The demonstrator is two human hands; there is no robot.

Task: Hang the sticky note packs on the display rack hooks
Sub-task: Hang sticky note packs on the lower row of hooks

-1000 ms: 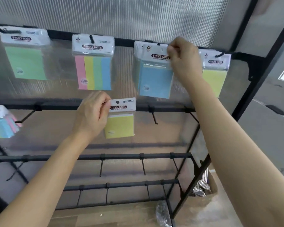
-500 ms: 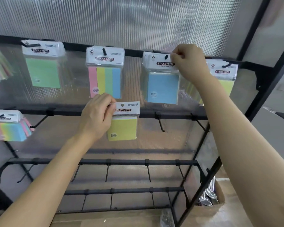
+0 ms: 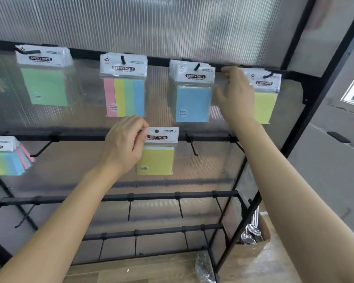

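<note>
Black rack (image 3: 80, 137) — sticky note packs (image 3: 192, 105)

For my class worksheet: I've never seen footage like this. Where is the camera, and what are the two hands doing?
No machine here: a person works bare-handed, filmed by a camera worn on their head, facing a black display rack. Sticky note packs hang from its top rail: green pack, striped pack, blue pack, upper yellow pack. The left hand pinches the header of a lower yellow pack at the second rail. The right hand is open beside the blue pack, holding nothing.
</note>
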